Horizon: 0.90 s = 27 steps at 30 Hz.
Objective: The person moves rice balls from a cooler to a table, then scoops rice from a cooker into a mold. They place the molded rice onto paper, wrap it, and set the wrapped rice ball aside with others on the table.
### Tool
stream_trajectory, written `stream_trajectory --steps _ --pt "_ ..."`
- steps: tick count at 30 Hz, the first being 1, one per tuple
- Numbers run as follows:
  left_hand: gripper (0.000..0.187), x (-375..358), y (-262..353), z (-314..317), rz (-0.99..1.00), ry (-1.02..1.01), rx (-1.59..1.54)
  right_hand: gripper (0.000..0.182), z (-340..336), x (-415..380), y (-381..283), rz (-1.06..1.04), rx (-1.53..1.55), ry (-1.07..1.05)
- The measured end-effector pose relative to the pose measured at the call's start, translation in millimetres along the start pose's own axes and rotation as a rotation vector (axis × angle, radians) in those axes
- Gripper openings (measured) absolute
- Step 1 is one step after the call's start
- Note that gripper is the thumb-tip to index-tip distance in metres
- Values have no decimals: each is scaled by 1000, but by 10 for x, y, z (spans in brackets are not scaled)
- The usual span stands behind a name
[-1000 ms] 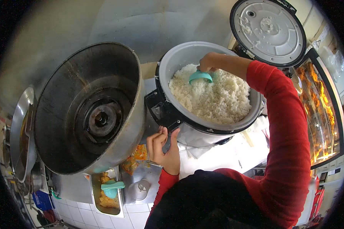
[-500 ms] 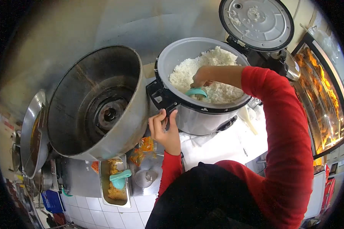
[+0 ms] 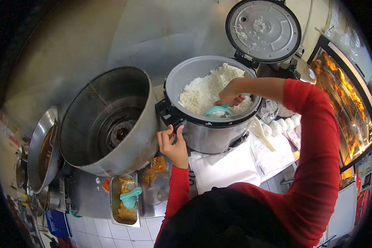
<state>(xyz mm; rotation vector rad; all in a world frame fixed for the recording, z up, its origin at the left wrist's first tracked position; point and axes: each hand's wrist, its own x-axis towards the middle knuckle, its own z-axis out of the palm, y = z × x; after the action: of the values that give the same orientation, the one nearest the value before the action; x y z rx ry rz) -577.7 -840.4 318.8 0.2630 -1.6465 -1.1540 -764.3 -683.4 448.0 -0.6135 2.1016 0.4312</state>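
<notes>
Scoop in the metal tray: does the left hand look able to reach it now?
Probably yes: the tray scoop lies uncovered, though the left hand would first leave the black handle.

Teal scoop (image 3: 215,109) partly hidden

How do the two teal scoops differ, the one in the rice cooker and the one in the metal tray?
The cooker scoop is gripped by the right hand; the tray scoop lies untouched. The cooker scoop is in white rice, the tray scoop on yellow-orange food. The hand partly hides the cooker scoop, while the tray scoop's handle shows. Both are teal.
</notes>
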Motion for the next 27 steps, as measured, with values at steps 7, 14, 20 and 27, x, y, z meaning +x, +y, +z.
stream_trajectory --steps 7,14,20,27 --pt "22 -5 42 8 14 -2 13 72 -42 -398 65 2 0 71" --pt "24 -20 -18 31 114 -7 66 52 60 27 196 -130 191 -80" --pt "24 -150 83 -112 181 -78 156 37 95 -393 935 -261 824 -353" --pt "39 -1755 -151 -594 128 -930 200 47 1596 -945 955 -545 1966 -387"
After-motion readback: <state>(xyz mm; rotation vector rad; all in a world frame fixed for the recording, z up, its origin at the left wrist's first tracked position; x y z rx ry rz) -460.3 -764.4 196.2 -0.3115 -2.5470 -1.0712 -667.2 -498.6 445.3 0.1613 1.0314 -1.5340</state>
